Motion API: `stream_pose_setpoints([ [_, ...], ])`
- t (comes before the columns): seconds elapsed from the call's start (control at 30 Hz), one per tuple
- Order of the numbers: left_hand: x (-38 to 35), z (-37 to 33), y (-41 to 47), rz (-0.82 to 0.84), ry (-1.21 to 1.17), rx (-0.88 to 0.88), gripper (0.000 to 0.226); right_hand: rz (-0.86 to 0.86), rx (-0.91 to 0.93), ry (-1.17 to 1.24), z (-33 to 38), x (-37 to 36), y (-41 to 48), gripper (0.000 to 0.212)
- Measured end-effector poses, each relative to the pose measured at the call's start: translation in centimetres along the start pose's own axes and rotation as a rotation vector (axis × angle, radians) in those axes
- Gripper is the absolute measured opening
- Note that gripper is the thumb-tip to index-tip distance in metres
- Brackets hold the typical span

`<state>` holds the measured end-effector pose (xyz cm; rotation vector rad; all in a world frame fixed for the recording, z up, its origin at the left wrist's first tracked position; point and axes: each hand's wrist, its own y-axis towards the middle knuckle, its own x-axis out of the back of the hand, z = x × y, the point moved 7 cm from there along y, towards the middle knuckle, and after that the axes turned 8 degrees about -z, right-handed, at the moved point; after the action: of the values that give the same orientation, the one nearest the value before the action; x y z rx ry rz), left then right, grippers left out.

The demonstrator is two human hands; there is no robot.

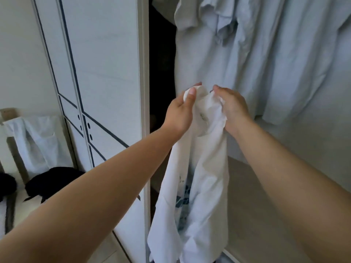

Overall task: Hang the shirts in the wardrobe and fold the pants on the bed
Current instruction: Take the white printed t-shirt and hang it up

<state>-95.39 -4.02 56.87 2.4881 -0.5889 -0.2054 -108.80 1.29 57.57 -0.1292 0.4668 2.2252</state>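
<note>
Your left grip (180,114) and right grip (234,111) both pinch the bunched neck of the white printed shirt (207,173), its length hanging toward 6 o'clock, with the wardrobe (161,54) and its hung shirts (266,63) just beyond at 12 o'clock.
</note>
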Motion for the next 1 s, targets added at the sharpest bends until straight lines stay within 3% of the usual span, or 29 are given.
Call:
stream_pose_setpoints([
  [0.17, -3.7, -3.9, 5.1, 0.110, -0.086, -0.134, 0.042, -0.027, 0.024, 0.289, 6.1, -1.4, 3.4, 0.047],
  [0.37, -8.3, -7.1, 11.2, 0.121, -0.251, -0.234, 0.047, -0.115, 0.205, 0.366, 13.1, -2.4, 7.4, 0.031],
  [0.57, -13.5, -8.0, 14.9, 0.039, -0.187, -0.324, 0.046, -0.273, 0.577, 0.042, 16.7, -0.5, 10.8, 0.035],
  [0.87, -19.9, -10.9, 18.8, 0.022, -0.315, -0.303, 0.047, -0.238, 0.753, -0.545, 23.2, 4.8, 13.7, 0.022],
  [1.0, -22.6, -14.9, 20.2, -0.003, -0.315, -0.342, 0.047, -0.272, 0.879, -0.658, 27.6, 6.8, 13.7, 0.008],
])
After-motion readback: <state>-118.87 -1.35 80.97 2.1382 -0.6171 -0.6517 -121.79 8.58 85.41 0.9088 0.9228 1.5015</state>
